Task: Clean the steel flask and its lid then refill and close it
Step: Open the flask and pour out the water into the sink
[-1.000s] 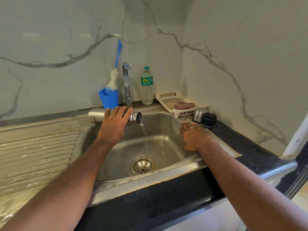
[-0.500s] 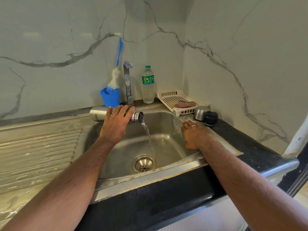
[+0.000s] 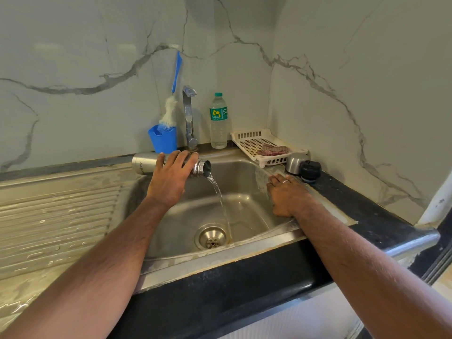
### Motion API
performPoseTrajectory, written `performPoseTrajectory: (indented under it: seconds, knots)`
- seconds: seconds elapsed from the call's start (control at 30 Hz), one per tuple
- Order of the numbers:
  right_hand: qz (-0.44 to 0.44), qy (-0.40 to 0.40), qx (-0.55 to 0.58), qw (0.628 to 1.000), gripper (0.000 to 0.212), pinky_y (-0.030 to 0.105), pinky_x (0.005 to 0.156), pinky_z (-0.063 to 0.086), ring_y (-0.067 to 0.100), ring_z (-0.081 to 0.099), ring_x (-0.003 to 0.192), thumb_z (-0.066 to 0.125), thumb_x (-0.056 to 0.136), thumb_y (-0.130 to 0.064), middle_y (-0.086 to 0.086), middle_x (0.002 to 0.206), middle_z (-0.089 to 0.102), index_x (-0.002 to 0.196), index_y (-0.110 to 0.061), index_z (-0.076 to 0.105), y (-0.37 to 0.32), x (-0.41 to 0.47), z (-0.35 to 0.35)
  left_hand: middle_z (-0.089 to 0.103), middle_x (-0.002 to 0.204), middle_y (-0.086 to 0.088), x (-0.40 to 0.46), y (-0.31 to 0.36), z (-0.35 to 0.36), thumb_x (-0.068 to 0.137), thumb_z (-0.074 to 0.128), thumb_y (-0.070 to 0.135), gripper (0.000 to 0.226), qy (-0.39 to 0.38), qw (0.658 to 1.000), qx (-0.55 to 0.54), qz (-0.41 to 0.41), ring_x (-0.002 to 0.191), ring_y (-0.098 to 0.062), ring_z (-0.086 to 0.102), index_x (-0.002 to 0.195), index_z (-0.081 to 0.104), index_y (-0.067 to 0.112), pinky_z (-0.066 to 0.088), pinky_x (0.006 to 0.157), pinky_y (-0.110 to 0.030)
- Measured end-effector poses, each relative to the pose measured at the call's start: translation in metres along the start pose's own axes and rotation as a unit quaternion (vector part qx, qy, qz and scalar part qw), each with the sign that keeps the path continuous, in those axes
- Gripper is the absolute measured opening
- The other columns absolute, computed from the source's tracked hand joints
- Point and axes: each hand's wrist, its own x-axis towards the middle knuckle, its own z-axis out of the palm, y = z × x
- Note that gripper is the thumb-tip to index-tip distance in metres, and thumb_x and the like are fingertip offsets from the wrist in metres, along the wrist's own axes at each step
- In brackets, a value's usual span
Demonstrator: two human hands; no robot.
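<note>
- Left hand (image 3: 171, 177) gripped the steel flask (image 3: 168, 165) around its middle, fingers curled over the top of the body. I held it near horizontal over the upper-left corner of the sink (image 3: 244, 192), mouth tipped slightly down and pointing right.
- That tilt was there to dump the contents: a thin stream of water (image 3: 219, 194) ran from the mouth and landed just right of the drain (image 3: 212, 237). Judged this as the emptying step; cleaning proper not yet started.
- Right hand (image 3: 286, 195) held nothing. It lay flat, fingers extended, on the right rim of the sink. Looked like a brace while pouring one-handed.
- Flask's steel cup lid (image 3: 294, 162) and black stopper (image 3: 310, 168) sat on the dark worktop (image 3: 367, 216) at centre right, touching or nearly so, just beyond the right fingertips. Off the flask, so both need washing and refitting.
- Bottle brush (image 3: 171, 106) stood upright in the blue holder (image 3: 163, 139) behind the flask, left of the tap (image 3: 188, 116). Tap showed no flow.
- Plastic water bottle (image 3: 218, 121) stood right of the tap. Possibly the refill source; can't confirm.
- White tray (image 3: 247, 140) in the back corner held a checked cloth (image 3: 272, 150).
- Risk as I saw it: wet steel held in one hand could slip.
</note>
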Motion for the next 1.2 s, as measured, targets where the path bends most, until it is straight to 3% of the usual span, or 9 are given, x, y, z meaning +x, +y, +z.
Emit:
performPoseTrajectory:
  seconds: [1.2]
  knots:
    - [0.006, -0.006, 0.006, 1.0, 0.077, 0.044, 0.127, 0.005, 0.025, 0.005, 0.156, 0.055, 0.095, -0.035, 0.008, 0.17, 0.006, 0.16, -0.015, 0.02, -0.0021, -0.0035, -0.0053, 0.054, 0.134, -0.009, -0.0008, -0.0024, -0.0011, 0.057, 0.084, -0.005, 0.096, 0.012, 1.0, -0.006, -0.006, 0.124, -0.033, 0.052, 0.142, 0.046, 0.017, 0.036, 0.111, -0.061]
